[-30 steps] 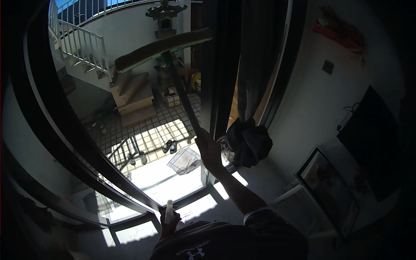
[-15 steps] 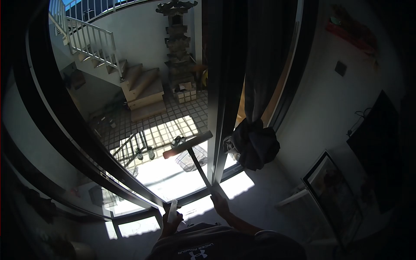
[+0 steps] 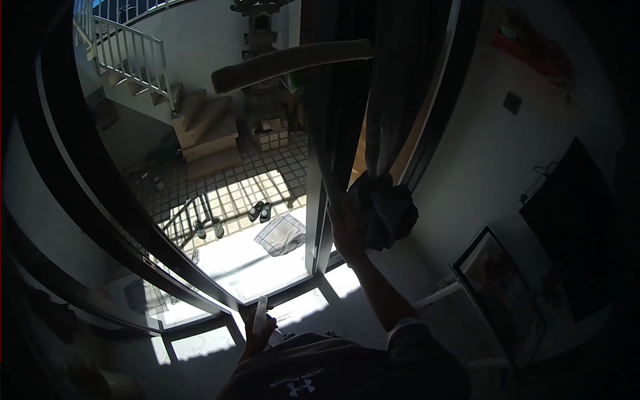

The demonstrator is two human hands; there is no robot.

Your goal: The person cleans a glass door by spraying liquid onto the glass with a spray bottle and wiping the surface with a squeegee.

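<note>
My right hand [image 3: 347, 228] is wrapped round the handle of a long tool with a wide, fuzzy head [image 3: 290, 63]. The tool's head is raised high, in front of the glass and the dark door frame [image 3: 337, 120]. Its handle runs down from the head into my right hand, beside the knotted dark curtain [image 3: 385, 212]. Low down near my body, my left hand [image 3: 261, 327] is closed round a whitish bottle [image 3: 260, 312], which looks like a spray bottle. Part of the bottle is hidden by my fingers.
Outside are stairs [image 3: 207, 133] with a white railing [image 3: 130, 53], a tiled floor, dark sandals [image 3: 260, 211] and a checked cloth [image 3: 281, 235]. A framed picture [image 3: 500, 287] leans at the right, below a dark screen [image 3: 570, 227]. A curved door edge [image 3: 127, 227] stands left.
My right hand dipped, then rose again with the tool, whose head is now high and further right than at first. My left hand stays low with the bottle.
</note>
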